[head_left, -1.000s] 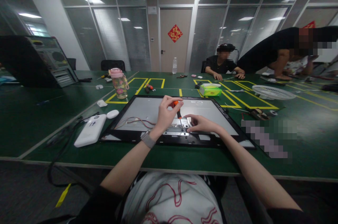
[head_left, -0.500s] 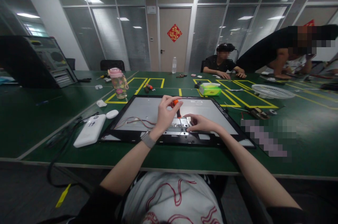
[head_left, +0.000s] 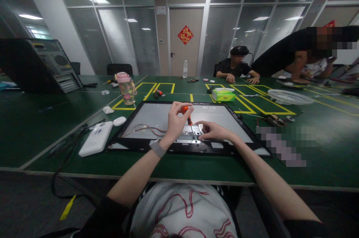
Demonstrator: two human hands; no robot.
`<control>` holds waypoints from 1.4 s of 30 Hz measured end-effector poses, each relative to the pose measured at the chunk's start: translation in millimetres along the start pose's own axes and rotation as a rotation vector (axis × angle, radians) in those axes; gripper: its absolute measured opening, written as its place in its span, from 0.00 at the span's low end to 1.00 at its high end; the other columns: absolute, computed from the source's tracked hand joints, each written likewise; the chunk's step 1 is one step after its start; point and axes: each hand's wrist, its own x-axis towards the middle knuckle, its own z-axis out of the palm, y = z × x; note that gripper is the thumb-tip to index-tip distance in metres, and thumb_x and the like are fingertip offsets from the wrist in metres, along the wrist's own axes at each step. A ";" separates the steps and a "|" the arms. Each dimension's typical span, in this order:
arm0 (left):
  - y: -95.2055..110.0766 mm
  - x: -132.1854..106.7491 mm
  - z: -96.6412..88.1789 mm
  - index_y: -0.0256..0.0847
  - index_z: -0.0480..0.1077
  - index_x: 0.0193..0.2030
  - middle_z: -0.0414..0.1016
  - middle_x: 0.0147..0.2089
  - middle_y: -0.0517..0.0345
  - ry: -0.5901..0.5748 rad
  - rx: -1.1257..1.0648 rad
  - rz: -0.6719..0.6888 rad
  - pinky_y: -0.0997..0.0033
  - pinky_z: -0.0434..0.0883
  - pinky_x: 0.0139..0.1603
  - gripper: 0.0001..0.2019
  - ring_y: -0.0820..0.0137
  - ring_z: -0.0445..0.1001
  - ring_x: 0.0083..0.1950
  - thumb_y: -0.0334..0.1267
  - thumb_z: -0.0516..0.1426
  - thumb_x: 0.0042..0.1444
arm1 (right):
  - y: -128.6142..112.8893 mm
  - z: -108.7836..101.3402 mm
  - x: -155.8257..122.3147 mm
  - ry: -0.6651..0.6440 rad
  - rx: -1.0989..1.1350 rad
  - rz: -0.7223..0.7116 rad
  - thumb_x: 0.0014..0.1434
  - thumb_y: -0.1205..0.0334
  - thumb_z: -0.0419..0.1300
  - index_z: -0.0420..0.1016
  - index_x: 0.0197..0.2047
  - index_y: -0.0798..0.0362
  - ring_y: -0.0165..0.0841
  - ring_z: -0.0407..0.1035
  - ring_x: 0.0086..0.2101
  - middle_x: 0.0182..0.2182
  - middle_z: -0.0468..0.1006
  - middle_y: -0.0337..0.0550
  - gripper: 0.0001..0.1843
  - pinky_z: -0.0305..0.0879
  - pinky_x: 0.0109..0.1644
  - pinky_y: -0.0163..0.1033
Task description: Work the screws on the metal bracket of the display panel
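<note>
My left hand (head_left: 176, 121) is closed round the orange handle of a screwdriver (head_left: 190, 121), which stands nearly upright. Its shaft points down at a small metal plate (head_left: 196, 141) with a thin board on a flat display panel (head_left: 151, 112). The tip is too small to make out. At the plate's right end, the thumb and forefinger of my right hand (head_left: 215, 131) grip its edges. The panel lies flat, grey in the middle with a black frame. Thin coloured wires (head_left: 146, 128) run leftward from the plate over the panel.
Left of the panel are a white phone-like block (head_left: 95, 140), a white case (head_left: 119, 121) and a pink-lidded bottle (head_left: 125, 89). Behind it lie a tissue pack (head_left: 223, 95) and pliers-like tools (head_left: 157, 93). A computer tower (head_left: 33, 66) stands far left. Other people work at right.
The screwdriver's handle has turned or tilted slightly in my left hand. My right hand stays in place. Across the table, a seated person's hands have moved apart.
</note>
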 end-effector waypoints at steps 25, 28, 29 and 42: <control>-3.5 -5.3 -0.8 0.40 0.73 0.44 0.75 0.40 0.54 0.004 -0.024 0.037 0.70 0.69 0.44 0.15 0.69 0.73 0.42 0.31 0.46 0.62 | 1.8 -0.5 -0.5 -0.001 -0.011 0.001 0.46 0.46 0.68 0.65 0.58 0.54 0.29 0.61 0.26 0.24 0.64 0.32 0.40 0.55 0.30 0.33; 0.8 -7.3 -1.7 0.40 0.72 0.38 0.72 0.38 0.54 -0.003 0.099 0.126 0.69 0.68 0.45 0.14 0.69 0.71 0.42 0.29 0.45 0.61 | 1.4 -0.4 -0.3 -0.003 -0.007 -0.003 0.45 0.45 0.68 0.65 0.58 0.55 0.29 0.61 0.26 0.23 0.63 0.31 0.40 0.54 0.29 0.33; 2.1 -7.6 -2.2 0.40 0.72 0.37 0.71 0.38 0.54 -0.005 0.125 0.153 0.69 0.68 0.45 0.14 0.68 0.71 0.42 0.29 0.45 0.60 | 0.9 -0.4 -0.4 -0.001 -0.007 -0.004 0.45 0.45 0.68 0.65 0.58 0.55 0.29 0.60 0.26 0.23 0.63 0.31 0.40 0.54 0.29 0.33; -0.3 -11.4 6.8 0.41 0.67 0.49 0.72 0.38 0.55 -0.180 -0.046 0.052 0.73 0.70 0.41 0.11 0.73 0.72 0.37 0.40 0.50 0.63 | -0.1 0.1 -0.8 0.016 -0.015 0.008 0.46 0.46 0.67 0.65 0.58 0.55 0.28 0.60 0.26 0.23 0.63 0.31 0.39 0.54 0.30 0.33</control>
